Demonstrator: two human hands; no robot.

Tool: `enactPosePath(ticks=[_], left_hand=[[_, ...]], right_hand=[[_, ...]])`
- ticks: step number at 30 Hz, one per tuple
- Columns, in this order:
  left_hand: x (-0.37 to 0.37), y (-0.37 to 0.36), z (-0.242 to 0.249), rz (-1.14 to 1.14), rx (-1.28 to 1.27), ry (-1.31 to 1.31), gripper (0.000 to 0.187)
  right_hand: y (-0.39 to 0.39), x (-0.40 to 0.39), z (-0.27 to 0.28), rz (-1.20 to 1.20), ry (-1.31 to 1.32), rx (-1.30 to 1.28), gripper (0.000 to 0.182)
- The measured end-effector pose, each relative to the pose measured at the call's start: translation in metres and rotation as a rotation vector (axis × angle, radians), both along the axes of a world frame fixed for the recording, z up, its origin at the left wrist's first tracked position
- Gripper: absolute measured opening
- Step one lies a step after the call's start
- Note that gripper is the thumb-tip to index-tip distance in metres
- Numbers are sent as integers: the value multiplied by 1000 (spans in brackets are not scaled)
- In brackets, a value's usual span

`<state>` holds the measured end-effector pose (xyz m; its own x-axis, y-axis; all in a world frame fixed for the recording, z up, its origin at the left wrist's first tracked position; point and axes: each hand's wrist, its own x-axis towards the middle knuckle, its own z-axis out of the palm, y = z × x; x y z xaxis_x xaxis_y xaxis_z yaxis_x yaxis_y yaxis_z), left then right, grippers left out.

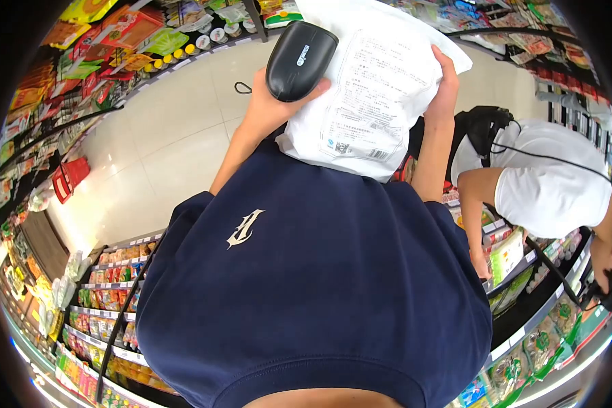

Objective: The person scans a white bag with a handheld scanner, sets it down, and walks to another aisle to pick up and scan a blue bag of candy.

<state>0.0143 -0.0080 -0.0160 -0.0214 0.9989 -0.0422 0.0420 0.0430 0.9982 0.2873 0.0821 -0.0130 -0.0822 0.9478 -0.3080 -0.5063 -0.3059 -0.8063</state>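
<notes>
My left hand (270,102) is wrapped round a black handheld barcode scanner (301,61), its rounded back facing up and a thin cord loop hanging at the left. The thumb lies along the scanner's lower right side. A large white plastic bag (370,95), printed with small dark text, is held up in front of my chest. Gripping its right edge is my right hand (446,85), fingers partly behind it. A barcode (377,154) and a square code show near the bag's lower edge. The scanner overlaps the bag's upper left; whether my left fingers also hold the bag is hidden.
At the right, another person in a white shirt (554,177) bends over a shelf, one hand at a green and white package (506,255). Stocked shelves (109,299) surround me. A red basket-like item (70,179) is at the left, beside the pale tiled floor (149,149).
</notes>
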Motion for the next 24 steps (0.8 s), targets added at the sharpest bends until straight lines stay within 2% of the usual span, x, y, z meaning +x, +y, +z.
enactPosePath(ticks=[2,6,9,14,22,24], left_hand=[[1,-1,1,20,-7,6,41],[0,-2,-2,44,-1,14,42],[2,-4,-4,61,-34,11,42],[3,-1,3,71,-31,32,40],[5,7,7,13,-24,40,39],[7,12,10,54,42,60,39]], right_hand=[[0,-5,-1,-11,-72,41,40],[0,-12,4,18,-15,14,41],[7,-9,-2,-12,-126,52,40],[14,-9,-3,54,10,26,40],[15,-5,-4,10,62,-11,37],[14,-6,-2,-7,71,-2,37]])
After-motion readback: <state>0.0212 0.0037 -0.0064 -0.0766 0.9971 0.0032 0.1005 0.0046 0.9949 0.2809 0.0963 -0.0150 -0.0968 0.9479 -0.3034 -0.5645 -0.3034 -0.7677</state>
